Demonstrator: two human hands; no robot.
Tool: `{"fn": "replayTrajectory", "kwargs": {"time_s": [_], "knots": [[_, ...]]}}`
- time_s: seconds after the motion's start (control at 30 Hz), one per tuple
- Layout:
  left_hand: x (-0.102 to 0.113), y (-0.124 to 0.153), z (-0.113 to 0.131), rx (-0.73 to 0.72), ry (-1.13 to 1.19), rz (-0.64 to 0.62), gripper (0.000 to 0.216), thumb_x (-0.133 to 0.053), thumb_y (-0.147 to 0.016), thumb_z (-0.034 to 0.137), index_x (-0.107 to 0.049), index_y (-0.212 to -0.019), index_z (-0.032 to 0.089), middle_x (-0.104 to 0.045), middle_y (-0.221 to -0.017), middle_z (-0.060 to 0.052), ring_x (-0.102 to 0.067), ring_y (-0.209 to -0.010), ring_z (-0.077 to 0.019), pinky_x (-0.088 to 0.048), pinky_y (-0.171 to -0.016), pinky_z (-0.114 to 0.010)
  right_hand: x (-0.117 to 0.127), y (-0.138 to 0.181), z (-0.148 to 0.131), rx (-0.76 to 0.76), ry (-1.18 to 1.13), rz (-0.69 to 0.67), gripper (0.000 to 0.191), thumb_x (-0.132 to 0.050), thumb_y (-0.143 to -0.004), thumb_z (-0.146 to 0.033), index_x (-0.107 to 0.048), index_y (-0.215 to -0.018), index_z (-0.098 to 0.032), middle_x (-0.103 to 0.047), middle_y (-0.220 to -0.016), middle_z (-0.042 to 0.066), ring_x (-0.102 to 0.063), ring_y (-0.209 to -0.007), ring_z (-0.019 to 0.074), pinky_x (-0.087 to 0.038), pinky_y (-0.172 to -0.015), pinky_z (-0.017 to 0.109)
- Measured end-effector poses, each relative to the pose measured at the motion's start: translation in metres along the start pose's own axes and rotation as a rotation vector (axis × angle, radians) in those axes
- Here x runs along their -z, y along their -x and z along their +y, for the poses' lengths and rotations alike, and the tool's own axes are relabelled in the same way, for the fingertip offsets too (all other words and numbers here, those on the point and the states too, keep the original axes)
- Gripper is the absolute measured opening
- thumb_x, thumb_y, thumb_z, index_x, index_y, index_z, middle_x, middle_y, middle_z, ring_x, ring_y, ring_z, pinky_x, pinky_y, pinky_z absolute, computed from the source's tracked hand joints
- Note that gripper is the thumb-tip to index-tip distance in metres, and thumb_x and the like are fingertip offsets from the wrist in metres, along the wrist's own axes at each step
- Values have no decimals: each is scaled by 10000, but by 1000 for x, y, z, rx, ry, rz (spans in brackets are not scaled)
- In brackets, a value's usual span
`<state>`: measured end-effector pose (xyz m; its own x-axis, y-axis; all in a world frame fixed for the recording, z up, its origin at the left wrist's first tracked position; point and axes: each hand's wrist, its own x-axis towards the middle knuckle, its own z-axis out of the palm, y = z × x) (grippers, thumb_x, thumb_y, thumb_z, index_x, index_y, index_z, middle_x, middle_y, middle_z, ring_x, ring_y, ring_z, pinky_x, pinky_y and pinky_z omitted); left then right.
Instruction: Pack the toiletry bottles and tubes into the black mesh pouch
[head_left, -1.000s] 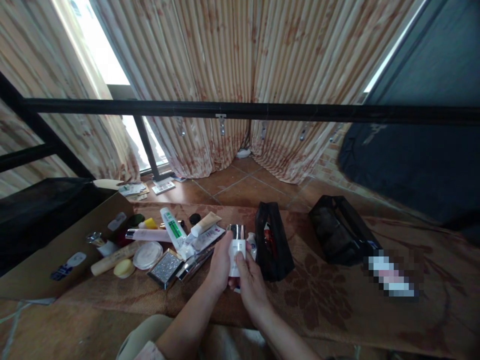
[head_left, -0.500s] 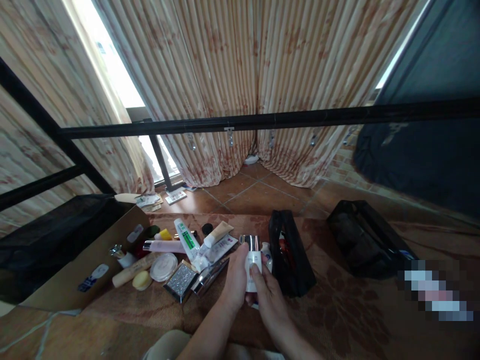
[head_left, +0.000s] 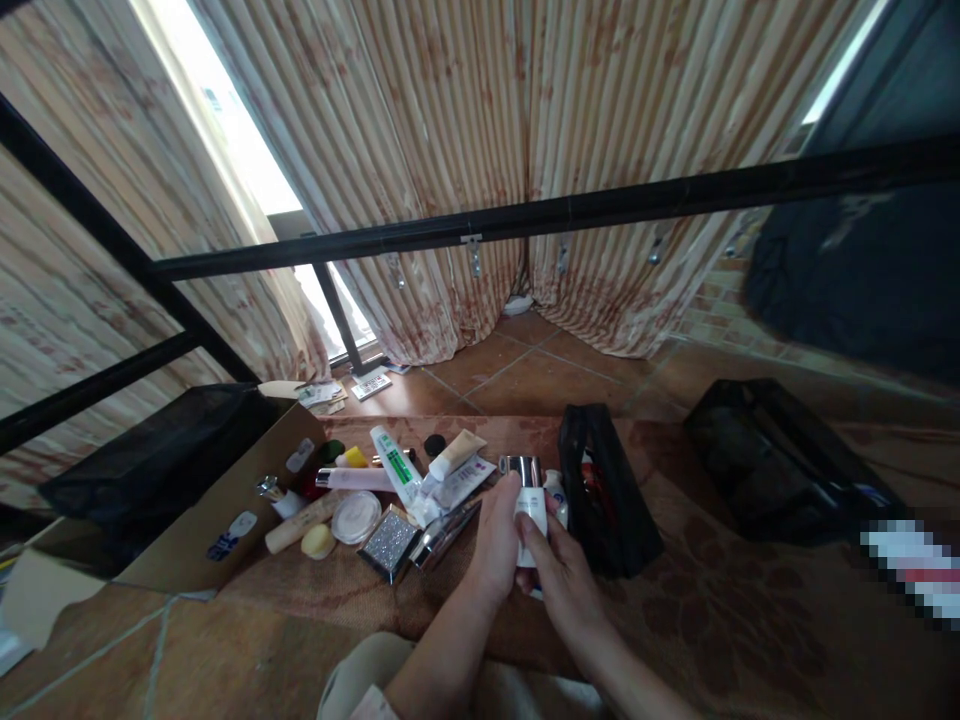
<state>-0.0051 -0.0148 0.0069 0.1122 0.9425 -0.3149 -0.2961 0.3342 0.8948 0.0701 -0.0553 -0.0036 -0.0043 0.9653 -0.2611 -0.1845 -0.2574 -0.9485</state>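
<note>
our left hand and our right hand are both wrapped round the white bottle, so it sits between them, right in front of us. we should hold it by its body, squeeze just a little, and keep it standing straight. its silver cap is on top, and we think we should not hold it by that alone. for moving, the brown cloth has its near edge under our forearms, so we should keep the bottle past that edge. the cardboard box is a wall well off to the left. there is good room between the far black bag and the middle black bag, but the middle one is just beside our right hand, so we could bump it. on our left, the glitter case and the green-and-white tube leave little room.
</note>
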Motion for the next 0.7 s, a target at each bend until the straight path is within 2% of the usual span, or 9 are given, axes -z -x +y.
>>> {"fn": "replayTrajectory", "kwargs": {"time_s": [0.23,0.5,0.7], "knots": [[-2,2,-1,-40,-33,59,558,-453,-776,643,-653,-753,123,-563,-501,-32,-437,-395,-121,-291,-370,-234,0,1,-1,17,0,-6,573,-517,-791,-591,-572,-1149,-148,-644,-708,27,-521,-481,136,-422,-455,255],[-4,2,1,-160,-69,167,462,-508,-778,592,-493,-600,167,-462,-469,28,-388,-420,-93,-303,-417,-223,1,-1,2,5,21,1,534,-517,-789,-591,-600,-1078,-150,-659,-767,43,-568,-554,156,-435,-488,260],[-1,0,-4,-177,-110,177,478,-487,-796,589,-490,-578,164,-471,-473,21,-389,-433,-94,-301,-425,-223,1,-1,4,7,1,-15,516,-532,-784,-581,-601,-1057,-148,-648,-721,30,-535,-510,143,-412,-470,253]]}}
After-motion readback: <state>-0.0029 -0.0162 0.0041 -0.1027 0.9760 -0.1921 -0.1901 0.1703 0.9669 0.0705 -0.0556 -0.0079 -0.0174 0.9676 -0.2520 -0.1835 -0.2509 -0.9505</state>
